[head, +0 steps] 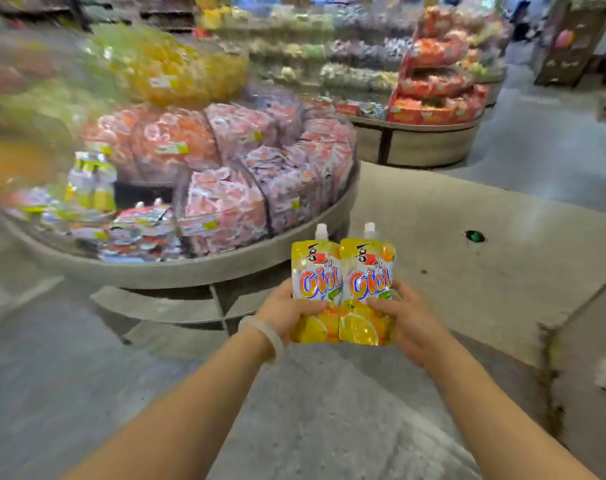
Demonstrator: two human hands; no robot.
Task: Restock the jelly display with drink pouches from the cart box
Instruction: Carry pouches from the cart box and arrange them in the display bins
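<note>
Two yellow orange-flavour drink pouches with white caps stand upright side by side in front of me. My left hand (287, 308) grips the left pouch (316, 268) at its lower part. My right hand (403, 318) grips the right pouch (367, 268) the same way. The round jelly display (246, 261) stands just beyond and to the left, heaped with red and pink jelly bags. A few yellow pouches (92, 181) stand upright at its left side, with flat red pouches (138, 230) lying near the rim. The cart box is out of view.
A second round display (433, 147) with red boxes stands further back on the right. Shelves of packaged goods line the back. Grey concrete floor stretches to the right, with a small green object (474, 236) lying on it.
</note>
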